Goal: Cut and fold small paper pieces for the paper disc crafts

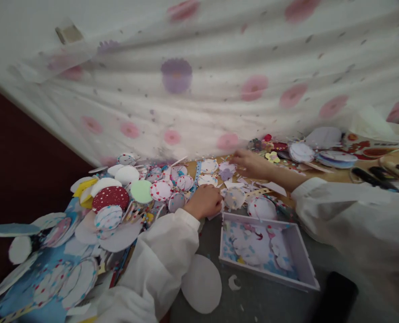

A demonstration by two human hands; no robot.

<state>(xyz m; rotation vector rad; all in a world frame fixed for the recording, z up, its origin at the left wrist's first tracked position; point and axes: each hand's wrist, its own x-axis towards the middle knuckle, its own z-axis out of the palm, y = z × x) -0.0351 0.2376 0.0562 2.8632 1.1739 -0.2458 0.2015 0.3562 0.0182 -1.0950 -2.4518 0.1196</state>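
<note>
My left hand [205, 200] rests low over the paper clutter with its fingers curled in; anything it holds is hidden. Just behind and to its right, my right hand [250, 164] reaches over the scraps, fingers bent and somewhat apart, with nothing visible in them. A lavender paper cutout [226, 171] lies beside its fingertips. Between the hands are round paper discs with dotted rims, such as a whitish disc [234, 198] and a white disc [261, 208]. An open shallow white box [305, 255] with a blue-patterned inside and small paper pieces stands in front.
Paper discs pile up on the left, including a dark red dotted one [110, 199] and a pale green one [141, 191]. A large white oval [202, 285] and a black phone-like object [335, 296] lie nearer. Scissors [370, 176] lie right; a flowered curtain [199, 98] hangs behind.
</note>
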